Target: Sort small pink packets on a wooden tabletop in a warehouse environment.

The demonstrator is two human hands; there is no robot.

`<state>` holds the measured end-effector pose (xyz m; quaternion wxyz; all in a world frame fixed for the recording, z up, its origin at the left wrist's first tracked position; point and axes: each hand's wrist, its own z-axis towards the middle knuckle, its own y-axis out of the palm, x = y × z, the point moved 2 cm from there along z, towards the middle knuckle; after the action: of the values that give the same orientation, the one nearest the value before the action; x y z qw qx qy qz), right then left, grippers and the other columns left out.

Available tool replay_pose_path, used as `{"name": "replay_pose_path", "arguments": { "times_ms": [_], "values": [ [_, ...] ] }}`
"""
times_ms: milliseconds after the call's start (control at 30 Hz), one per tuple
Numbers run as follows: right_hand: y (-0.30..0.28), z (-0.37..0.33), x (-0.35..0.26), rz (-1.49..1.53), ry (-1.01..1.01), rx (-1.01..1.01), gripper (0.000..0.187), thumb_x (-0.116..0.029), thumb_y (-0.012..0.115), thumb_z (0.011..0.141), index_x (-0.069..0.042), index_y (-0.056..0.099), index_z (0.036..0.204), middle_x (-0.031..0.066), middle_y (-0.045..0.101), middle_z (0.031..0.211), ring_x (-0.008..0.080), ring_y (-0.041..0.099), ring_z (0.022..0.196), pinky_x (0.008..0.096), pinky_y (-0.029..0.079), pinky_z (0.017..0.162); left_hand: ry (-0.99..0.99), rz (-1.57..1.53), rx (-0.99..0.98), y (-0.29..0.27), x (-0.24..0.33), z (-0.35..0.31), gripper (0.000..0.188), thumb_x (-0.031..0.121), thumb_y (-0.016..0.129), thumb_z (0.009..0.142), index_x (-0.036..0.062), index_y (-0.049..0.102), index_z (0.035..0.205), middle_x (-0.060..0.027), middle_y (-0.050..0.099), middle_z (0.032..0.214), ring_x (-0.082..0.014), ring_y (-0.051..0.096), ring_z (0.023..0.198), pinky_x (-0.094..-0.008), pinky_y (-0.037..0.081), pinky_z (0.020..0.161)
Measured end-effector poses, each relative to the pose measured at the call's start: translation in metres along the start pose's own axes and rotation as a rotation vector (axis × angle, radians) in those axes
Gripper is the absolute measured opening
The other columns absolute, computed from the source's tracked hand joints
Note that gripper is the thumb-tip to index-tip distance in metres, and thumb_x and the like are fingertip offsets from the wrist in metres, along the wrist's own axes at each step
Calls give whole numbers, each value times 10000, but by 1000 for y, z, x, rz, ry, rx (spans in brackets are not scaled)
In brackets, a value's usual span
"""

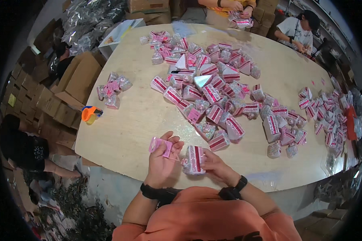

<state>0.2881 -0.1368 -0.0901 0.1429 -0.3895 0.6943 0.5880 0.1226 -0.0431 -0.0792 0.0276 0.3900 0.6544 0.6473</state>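
Close in front of me, my right hand (219, 166) grips a cake-slice-shaped plush (192, 160), white and glittery with dark pink stripes, by its right side. My left hand (160, 164) pinches a pink card tag (154, 144) between thumb and fingers, to the left of the plush. A thin pale strand seems to run from the tag to the plush's left side. Beyond my hands lies a large heap of similar cake-slice plushes (211, 94), several with pink tags.
A small cluster of plushes (112, 91) and an orange-and-blue tape dispenser (91, 114) are on the left of the table (128, 132). More plushes (326, 112) lie at the right edge, near a red bin (351, 122). Two co-workers stand across the table. Cardboard boxes (78, 78) are stacked left.
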Motion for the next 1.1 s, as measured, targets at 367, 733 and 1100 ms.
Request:
{"name": "replay_pose_path", "arguments": {
  "times_ms": [367,733,1100],
  "values": [
    [-62,11,-33,-2264,-450,380,399,-81,583,742,-54,514,1135,149,507,1179,335,490,1098,425,437,858,-28,401,43,-16,23,-13,460,430,397,952,6,503,1095,-121,595,815,-175,549,569,-284,456,535],
    [-49,11,-77,-1422,-140,361,467,-235,709,696,19,589,1068,143,631,942,243,600,870,339,464,747,-339,137,230,-54,8,-22,436,428,415,952,13,543,909,-138,606,831,-226,605,732,-303,513,650],
    [23,32,-58,-264,57,111,561,-339,645,822,9,495,1237,73,617,1083,170,605,947,322,472,821,-560,-95,47,-47,-20,-10,524,501,321,955,31,543,1020,-183,599,1028,-325,595,961,-422,493,829]
  ]
}}
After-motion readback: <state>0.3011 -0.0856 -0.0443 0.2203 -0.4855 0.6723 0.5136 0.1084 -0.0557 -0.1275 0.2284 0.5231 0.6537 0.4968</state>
